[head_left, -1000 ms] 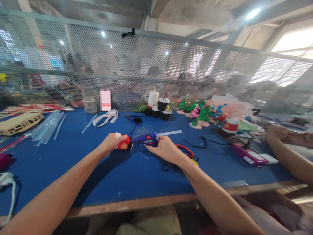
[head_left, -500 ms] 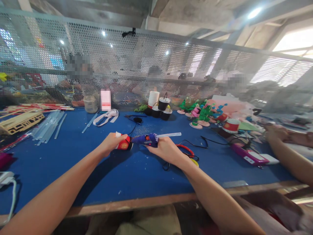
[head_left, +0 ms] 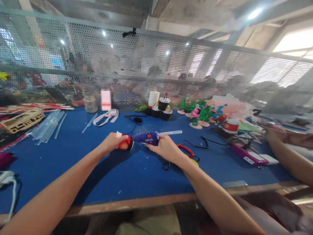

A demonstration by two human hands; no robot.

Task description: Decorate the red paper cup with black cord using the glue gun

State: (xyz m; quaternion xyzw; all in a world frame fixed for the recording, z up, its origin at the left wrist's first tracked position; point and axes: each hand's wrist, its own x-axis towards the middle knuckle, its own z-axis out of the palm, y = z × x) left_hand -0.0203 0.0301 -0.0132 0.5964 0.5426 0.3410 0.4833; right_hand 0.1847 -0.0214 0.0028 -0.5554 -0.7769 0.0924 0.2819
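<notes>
My left hand [head_left: 111,143] is closed round a small red cup [head_left: 124,144] that lies on its side on the blue table [head_left: 102,173]. My right hand [head_left: 166,149] grips a blue glue gun [head_left: 147,138], a clear glue stick [head_left: 170,133] poking out of its back. The gun's nozzle points left and meets the cup's end. A black cable [head_left: 193,143] trails from the gun to the right, past a red ring [head_left: 185,148] just behind my right hand.
Loose glue sticks [head_left: 47,125] and a wooden frame [head_left: 21,120] lie at the left. Black and white cups [head_left: 160,107] stand at the back by the mesh screen. Foam flowers [head_left: 202,112] and a pink tool [head_left: 246,156] lie at the right, near another person's arm [head_left: 288,156].
Both hands, with the cup and the glue gun, stay almost still; the gun has shifted very slightly. The other person's hand at the right has moved a little.
</notes>
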